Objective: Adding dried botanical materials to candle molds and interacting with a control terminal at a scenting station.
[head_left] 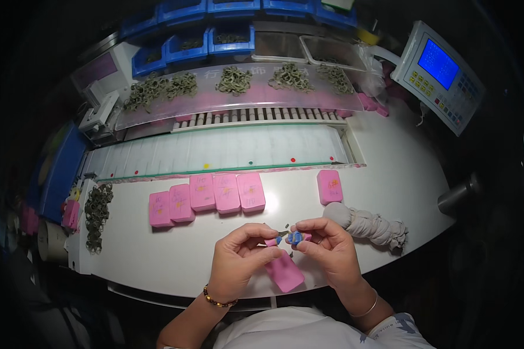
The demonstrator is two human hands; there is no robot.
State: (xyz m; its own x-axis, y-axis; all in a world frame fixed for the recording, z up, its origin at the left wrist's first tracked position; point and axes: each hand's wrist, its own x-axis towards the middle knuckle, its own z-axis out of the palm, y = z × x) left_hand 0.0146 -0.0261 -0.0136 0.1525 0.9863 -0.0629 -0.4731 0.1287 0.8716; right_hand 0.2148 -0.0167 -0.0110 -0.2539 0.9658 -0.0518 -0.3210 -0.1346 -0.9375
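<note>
Over the near edge of the white table, my left hand [244, 253] and my right hand [332, 248] face each other with fingertips pinched. A small pink piece with a blue end [272, 241] is at my left fingertips. At my right fingertips is a blue piece with pink behind it [295, 237]; whether these pieces are held or wrapped on fingers is unclear. A thin grey-green strip [284, 233] spans the small gap between them. Below lies a pink block [287, 275], partly hidden by my left hand. Small dark scraps [287, 226] lie near my fingertips.
Several pink blocks [203, 192] with handwriting stand in a row; another [329, 187] stands near a bound cloth bundle [375, 224]. Grey-green rings [98, 218] lie at left, more [235, 80] on a clear sheet. Behind are rollers [249, 115], blue bins [231, 39] and a control panel [439, 78].
</note>
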